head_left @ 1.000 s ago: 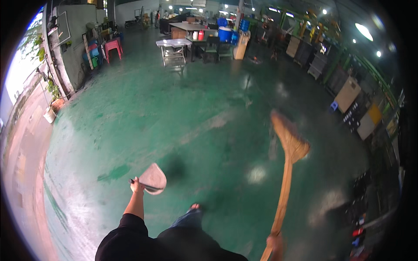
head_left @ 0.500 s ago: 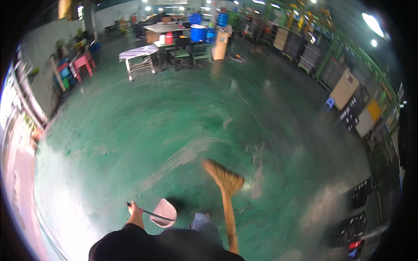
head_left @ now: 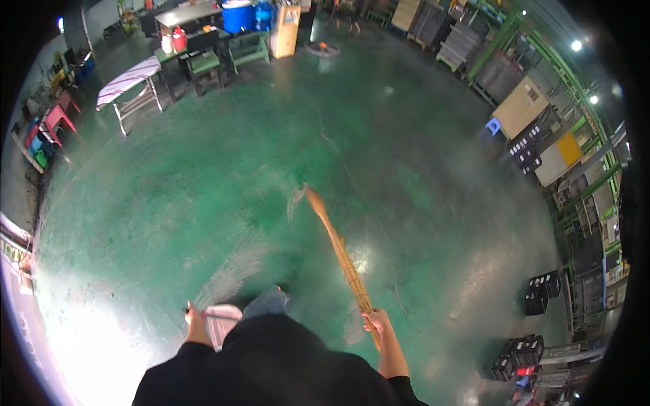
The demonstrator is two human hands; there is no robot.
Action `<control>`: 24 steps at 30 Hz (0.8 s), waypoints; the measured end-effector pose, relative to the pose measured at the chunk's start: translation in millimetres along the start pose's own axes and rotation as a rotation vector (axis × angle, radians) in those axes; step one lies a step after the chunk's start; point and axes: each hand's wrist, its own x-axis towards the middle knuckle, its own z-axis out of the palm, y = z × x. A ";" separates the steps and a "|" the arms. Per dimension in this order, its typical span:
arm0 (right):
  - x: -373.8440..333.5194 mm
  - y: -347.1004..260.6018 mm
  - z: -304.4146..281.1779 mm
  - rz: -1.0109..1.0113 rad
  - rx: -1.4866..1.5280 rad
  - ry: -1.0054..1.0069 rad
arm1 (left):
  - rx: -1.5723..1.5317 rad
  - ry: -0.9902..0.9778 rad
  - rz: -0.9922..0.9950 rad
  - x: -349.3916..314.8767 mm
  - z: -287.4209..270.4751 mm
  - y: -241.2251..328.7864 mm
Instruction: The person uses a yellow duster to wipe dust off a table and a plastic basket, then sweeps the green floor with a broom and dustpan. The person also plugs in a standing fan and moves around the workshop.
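Note:
My right hand (head_left: pixel 378 321) is wrapped round the handle of a straw broom (head_left: pixel 345 260). The broom reaches forward and slightly left, its bristle end on or just over the green floor. At lower left, my left hand (head_left: pixel 196 317) grips the dark handle of a pale pinkish dustpan (head_left: pixel 222 326). The dustpan hangs beside my leg, partly hidden by my dark clothing. A pale dusty streak (head_left: pixel 233 274) marks the floor ahead of the dustpan.
A folding table (head_left: pixel 132 81) stands at far left, near a blue barrel (head_left: pixel 238 17) and a tan cabinet (head_left: pixel 285 32). Along the right are a beige panel box (head_left: pixel 520 107), a small blue stool (head_left: pixel 493 126) and black crates (head_left: pixel 538 291). A red table (head_left: pixel 59 118) stands by the left wall.
The broom has swung forward, its bristles now farther out and seen narrow. My right hand has come into view on the handle. The whole view has turned rightward and the dustpan shows less.

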 end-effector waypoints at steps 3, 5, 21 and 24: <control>15.0 8.3 -16.5 0.275 0.313 -0.104 | -0.028 0.079 0.014 -32.0 166.2 60.3; 33.6 6.3 -30.0 -0.021 0.350 -0.210 | 0.013 0.081 0.075 -45.4 268.1 100.0; 501.5 -686.2 -328.1 -0.035 0.234 -0.036 | -0.159 -0.136 0.256 -210.8 1041.1 223.7; 575.9 -863.6 -375.1 -0.161 0.097 0.028 | -0.097 -0.190 0.233 -246.3 1220.3 251.9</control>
